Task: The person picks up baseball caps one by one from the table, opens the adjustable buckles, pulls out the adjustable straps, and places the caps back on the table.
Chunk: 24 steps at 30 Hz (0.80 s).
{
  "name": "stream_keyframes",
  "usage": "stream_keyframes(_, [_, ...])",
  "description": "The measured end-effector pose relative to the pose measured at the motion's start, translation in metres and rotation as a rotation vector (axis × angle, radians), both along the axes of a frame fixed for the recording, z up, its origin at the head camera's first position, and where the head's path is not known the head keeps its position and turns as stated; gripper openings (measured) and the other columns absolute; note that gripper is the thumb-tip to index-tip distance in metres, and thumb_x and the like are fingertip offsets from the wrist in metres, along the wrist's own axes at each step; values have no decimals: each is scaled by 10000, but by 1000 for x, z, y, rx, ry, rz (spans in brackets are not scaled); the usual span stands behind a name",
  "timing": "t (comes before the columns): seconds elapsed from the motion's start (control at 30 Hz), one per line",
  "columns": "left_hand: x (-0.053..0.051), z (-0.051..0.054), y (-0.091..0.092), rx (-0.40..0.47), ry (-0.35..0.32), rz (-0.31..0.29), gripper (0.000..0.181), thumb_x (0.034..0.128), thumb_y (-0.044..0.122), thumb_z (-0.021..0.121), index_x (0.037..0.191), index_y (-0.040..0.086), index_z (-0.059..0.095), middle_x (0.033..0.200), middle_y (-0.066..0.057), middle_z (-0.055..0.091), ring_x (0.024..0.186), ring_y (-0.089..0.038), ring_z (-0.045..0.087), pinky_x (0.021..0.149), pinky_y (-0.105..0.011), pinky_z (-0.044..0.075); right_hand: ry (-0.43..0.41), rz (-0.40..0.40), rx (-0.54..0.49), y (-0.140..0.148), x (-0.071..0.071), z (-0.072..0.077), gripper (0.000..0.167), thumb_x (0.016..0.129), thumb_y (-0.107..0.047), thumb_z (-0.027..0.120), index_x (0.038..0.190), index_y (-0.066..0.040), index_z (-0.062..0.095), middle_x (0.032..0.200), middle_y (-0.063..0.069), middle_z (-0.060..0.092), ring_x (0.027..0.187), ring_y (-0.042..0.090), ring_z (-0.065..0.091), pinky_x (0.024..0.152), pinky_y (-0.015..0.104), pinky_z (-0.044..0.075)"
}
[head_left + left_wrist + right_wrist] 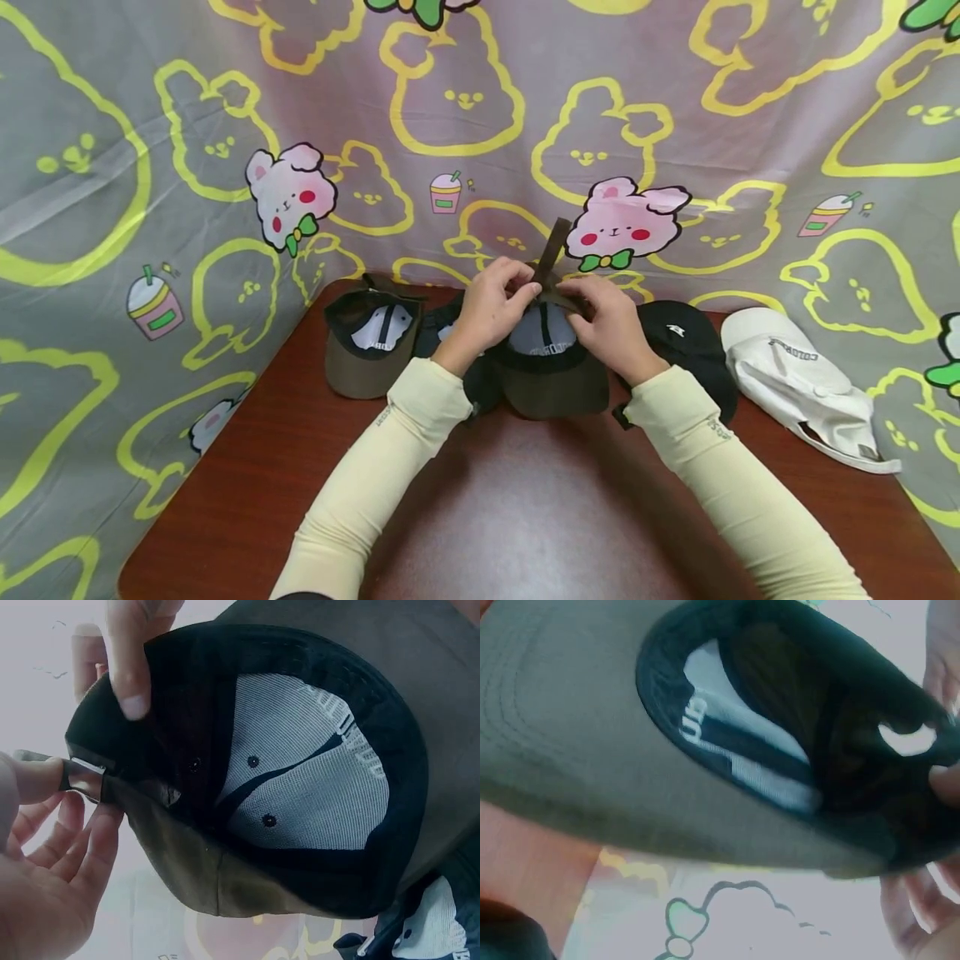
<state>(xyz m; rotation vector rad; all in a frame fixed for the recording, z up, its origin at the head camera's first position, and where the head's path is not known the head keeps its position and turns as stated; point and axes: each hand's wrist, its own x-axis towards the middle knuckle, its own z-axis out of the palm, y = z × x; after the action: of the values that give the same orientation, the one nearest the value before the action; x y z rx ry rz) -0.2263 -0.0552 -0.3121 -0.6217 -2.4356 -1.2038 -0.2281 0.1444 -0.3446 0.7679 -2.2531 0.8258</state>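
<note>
A dark brown baseball cap (555, 392) is held over the table, its brim toward me and its lined inside showing. My left hand (491, 304) pinches the cap's back strap (553, 248), whose loose end sticks upward. Close to those fingers, the left wrist view shows a metal buckle (88, 780) on the strap. My right hand (611, 321) grips the back edge of the same cap on the other side. In the left wrist view its thumb lies inside the rim, with fingers outside. White mesh lining and raised lettering (694, 720) appear inside the crown.
Another brown cap (367, 367) lies upturned at the left. A dark cap (431, 325) is partly hidden behind my left arm. At the right are a black cap (678, 333) and a white cap (795, 367). Patterned cloth (465, 92) hangs behind the wooden table (247, 467).
</note>
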Motion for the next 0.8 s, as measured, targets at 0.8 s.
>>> stream_keyframes(0.8, [-3, 12, 6, 99, 95, 68, 165, 964, 197, 643, 1018, 80, 745, 948, -78, 715, 793, -196, 646, 688, -274, 501, 383, -97, 95, -21, -7, -1, 178, 858, -56, 745, 1030, -59, 787, 897, 129, 755, 815, 311, 628, 688, 409, 509])
